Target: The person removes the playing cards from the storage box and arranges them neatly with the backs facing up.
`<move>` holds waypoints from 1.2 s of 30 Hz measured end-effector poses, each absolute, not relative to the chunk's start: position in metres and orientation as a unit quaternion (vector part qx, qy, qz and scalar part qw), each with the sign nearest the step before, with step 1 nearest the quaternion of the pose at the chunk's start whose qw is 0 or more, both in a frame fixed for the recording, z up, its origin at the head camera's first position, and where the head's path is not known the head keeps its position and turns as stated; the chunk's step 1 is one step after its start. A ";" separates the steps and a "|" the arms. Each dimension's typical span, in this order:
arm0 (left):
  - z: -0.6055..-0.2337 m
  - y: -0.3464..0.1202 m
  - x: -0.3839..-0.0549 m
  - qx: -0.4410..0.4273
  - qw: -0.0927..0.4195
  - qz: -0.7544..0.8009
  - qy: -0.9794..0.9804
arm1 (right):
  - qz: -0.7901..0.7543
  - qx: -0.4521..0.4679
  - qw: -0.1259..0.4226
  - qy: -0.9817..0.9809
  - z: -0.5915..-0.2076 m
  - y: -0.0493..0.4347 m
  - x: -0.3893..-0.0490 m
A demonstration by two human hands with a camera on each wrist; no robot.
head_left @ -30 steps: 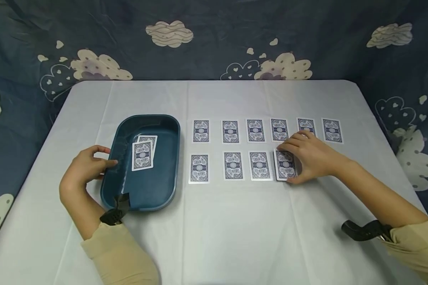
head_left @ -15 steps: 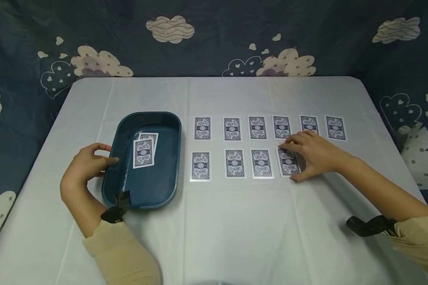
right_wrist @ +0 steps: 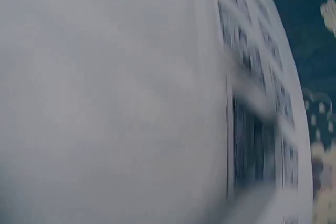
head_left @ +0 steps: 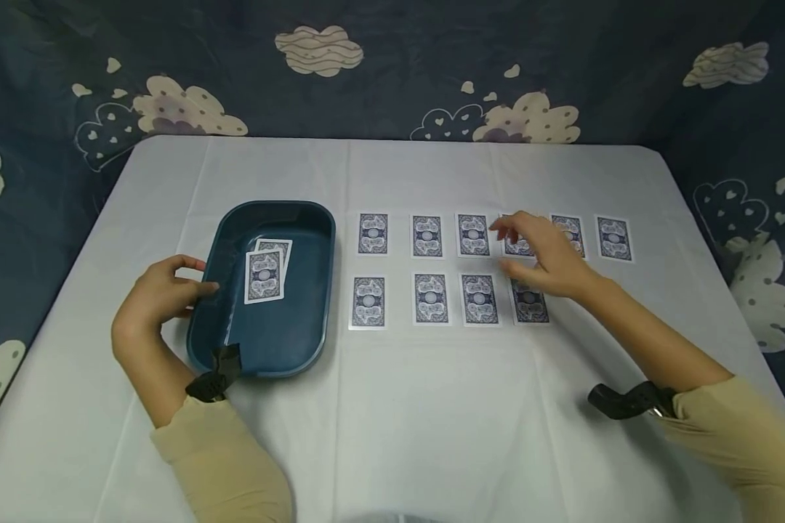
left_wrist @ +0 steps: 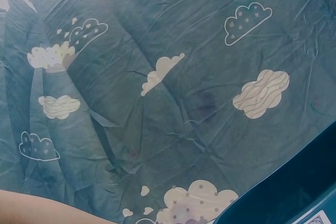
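My left hand (head_left: 163,294) grips the left rim of a dark teal tray (head_left: 281,359), thumb over the edge and fingers outside. Inside the tray lie two overlapping face-down playing cards (head_left: 263,276). Over the two rows of cards, my right hand (head_left: 546,258) hovers with bent, spread fingers and nothing between them. Beneath it, the front row's rightmost card (head_left: 531,309) is partly covered, as is a back-row card (head_left: 515,247). The right wrist view is blurred. In the left wrist view, only the tray's corner (left_wrist: 294,177) and a bit of card appear.
Several face-down blue-backed cards lie in two rows on the white tablecloth (head_left: 425,407), such as the far-right one (head_left: 615,238) and the near-left one (head_left: 368,302). A dark cloud-patterned curtain (head_left: 392,102) hangs behind the table.
My right hand has let go of the front row's rightmost card, which was squared and shifted slightly right, then lifted up and left toward the back row. The left hand stays on the tray.
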State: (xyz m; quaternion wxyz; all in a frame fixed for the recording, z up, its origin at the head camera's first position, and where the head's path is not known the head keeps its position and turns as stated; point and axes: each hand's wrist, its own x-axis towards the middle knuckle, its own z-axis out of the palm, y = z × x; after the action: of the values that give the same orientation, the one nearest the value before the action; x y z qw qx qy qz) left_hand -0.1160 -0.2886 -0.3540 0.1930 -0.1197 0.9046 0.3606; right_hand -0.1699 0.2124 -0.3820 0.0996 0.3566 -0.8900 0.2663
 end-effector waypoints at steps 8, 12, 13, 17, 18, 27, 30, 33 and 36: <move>-0.355 -0.292 -0.116 -0.121 0.195 0.365 0.902 | 0.268 0.462 0.076 -0.842 -0.371 0.054 -0.173; -0.357 -0.294 -0.117 -0.123 0.192 0.368 0.901 | 0.185 0.477 0.056 -0.857 -0.372 -0.027 -0.164; -0.357 -0.294 -0.117 -0.121 0.190 0.369 0.902 | 0.161 0.472 0.047 -0.865 -0.373 -0.044 -0.163; -0.356 -0.294 -0.117 -0.113 0.190 0.371 0.902 | 0.079 0.419 -0.012 -0.905 -0.384 -0.093 -0.170; -0.355 -0.294 -0.117 -0.112 0.190 0.373 0.901 | 0.064 0.402 -0.030 -0.913 -0.387 -0.101 -0.173; -0.348 -0.291 -0.123 -0.113 0.188 0.374 0.901 | 0.042 0.346 -0.115 -0.930 -0.392 -0.111 -0.188; -0.349 -0.292 -0.123 -0.112 0.189 0.374 0.901 | 0.032 0.356 -0.111 -0.927 -0.392 -0.113 -0.186; -0.351 -0.293 -0.121 -0.113 0.192 0.374 0.900 | 0.020 0.372 -0.101 -0.923 -0.394 -0.115 -0.184; -0.353 -0.295 -0.119 -0.118 0.195 0.377 0.898 | 0.033 0.380 -0.081 -0.921 -0.394 -0.115 -0.182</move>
State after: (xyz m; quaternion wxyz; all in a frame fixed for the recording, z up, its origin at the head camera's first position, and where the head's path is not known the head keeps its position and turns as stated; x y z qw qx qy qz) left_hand -0.1191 -0.2949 -0.3534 0.1955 -0.1181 0.8978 0.3766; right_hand -0.1815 -0.1148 -0.3937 -0.0806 0.3796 -0.9210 0.0329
